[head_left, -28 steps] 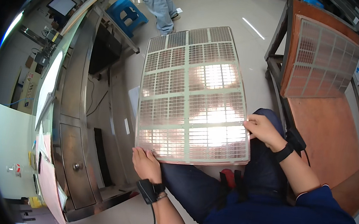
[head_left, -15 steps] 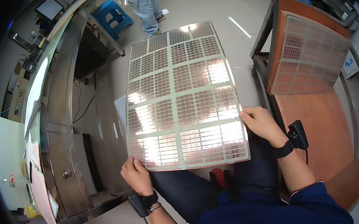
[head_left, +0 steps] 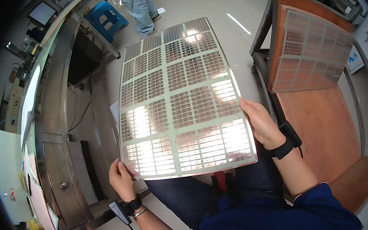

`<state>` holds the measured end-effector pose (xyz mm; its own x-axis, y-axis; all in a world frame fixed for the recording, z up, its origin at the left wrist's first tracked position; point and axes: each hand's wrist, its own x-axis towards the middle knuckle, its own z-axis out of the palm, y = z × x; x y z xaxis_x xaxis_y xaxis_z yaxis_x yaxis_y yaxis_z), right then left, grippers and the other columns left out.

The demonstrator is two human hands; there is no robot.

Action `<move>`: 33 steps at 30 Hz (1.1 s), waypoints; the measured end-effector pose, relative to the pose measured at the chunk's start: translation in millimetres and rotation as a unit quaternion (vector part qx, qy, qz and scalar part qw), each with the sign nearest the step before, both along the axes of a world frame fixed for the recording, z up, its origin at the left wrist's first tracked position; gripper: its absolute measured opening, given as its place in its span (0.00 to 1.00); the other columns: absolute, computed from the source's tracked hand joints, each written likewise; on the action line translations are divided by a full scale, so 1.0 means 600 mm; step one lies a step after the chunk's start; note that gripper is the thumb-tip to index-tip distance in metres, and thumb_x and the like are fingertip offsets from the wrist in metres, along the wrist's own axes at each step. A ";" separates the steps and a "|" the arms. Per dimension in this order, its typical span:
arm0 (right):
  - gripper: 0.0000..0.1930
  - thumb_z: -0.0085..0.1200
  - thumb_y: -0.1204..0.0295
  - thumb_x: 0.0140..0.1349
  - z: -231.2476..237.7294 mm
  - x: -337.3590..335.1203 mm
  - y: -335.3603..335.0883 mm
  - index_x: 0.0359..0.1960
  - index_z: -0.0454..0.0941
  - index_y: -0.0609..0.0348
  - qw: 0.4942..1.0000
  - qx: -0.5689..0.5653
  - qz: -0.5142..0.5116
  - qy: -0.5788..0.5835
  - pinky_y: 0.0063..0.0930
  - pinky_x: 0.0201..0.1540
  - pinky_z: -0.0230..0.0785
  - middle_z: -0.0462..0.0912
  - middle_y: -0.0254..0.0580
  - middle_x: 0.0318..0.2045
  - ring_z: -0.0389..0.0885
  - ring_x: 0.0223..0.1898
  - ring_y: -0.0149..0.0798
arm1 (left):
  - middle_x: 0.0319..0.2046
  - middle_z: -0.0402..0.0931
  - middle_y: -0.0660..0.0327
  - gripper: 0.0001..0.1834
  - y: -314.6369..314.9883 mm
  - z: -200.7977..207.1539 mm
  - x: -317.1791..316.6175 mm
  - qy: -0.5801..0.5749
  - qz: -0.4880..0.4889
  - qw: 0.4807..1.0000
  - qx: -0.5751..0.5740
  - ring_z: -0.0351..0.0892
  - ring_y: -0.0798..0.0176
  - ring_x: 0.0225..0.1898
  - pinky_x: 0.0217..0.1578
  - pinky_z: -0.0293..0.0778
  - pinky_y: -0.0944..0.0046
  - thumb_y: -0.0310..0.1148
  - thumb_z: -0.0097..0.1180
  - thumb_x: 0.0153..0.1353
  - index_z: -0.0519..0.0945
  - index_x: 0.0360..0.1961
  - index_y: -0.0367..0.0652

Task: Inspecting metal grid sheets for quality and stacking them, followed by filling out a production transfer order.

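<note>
Holding the gridded copper-toned panel (head_left: 171,109) mid-frame, above my thighs (head_left: 179,200). Since about a second ago its near edge has slanted lower at left, and glare has strengthened in the lower-left blocks; I read this as re-angling, grip kept. Left hand (head_left: 121,182) pinches the lower-left corner; right hand (head_left: 259,124) grasps the right edge, thumb at the rim, other fingers largely hidden. Upper right: similar panel (head_left: 311,56) leaning on orange-brown board (head_left: 301,2).

A large, thin rectangular panel (head_left: 184,101) — pale green bands framing copper-coloured grid blocks, bright glare across its near half — is held, far end angled left, by both hands (head_left: 261,126) at its near-left corner and right edge.
</note>
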<state>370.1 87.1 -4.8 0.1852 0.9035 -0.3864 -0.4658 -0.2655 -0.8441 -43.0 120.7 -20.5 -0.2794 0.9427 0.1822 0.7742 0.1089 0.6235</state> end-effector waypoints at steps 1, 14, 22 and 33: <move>0.17 0.39 0.64 0.67 0.017 -0.004 0.002 0.42 0.71 0.68 0.999 -0.031 0.018 -0.032 0.20 0.41 0.68 0.76 0.39 0.36 0.74 0.37 0.26 | 0.27 0.78 0.53 0.14 0.004 0.005 -0.003 -0.020 0.004 1.000 -0.012 0.76 0.60 0.27 0.29 0.71 0.63 0.33 0.49 0.60 0.76 0.39 0.30; 0.14 0.40 0.66 0.67 -0.054 0.121 -0.017 0.39 0.72 0.65 0.968 0.124 0.054 -0.210 0.16 0.37 0.63 0.74 0.29 0.32 0.69 0.33 0.21 | 0.28 0.77 0.60 0.12 -0.067 0.076 0.058 -0.543 -0.054 0.832 -0.100 0.76 0.72 0.27 0.30 0.73 0.73 0.35 0.44 0.65 0.74 0.34 0.35; 0.12 0.41 0.65 0.67 -0.050 0.177 -0.051 0.41 0.73 0.61 0.984 0.096 -0.040 -0.148 0.07 0.19 0.54 0.74 0.23 0.25 0.62 0.18 0.12 | 0.29 0.77 0.59 0.13 -0.111 0.099 0.122 -0.599 -0.083 0.795 -0.046 0.75 0.71 0.29 0.32 0.73 0.73 0.35 0.43 0.66 0.73 0.32 0.36; 0.16 0.35 0.64 0.69 -0.001 0.146 -0.076 0.46 0.69 0.64 0.974 0.184 -0.075 -0.108 0.14 0.32 0.67 0.78 0.35 0.35 0.73 0.30 0.22 | 0.63 0.53 0.55 0.47 -0.139 0.103 0.185 -0.835 -0.113 0.529 0.102 0.54 0.54 0.62 0.62 0.53 0.48 0.68 0.32 0.56 0.53 0.63 0.38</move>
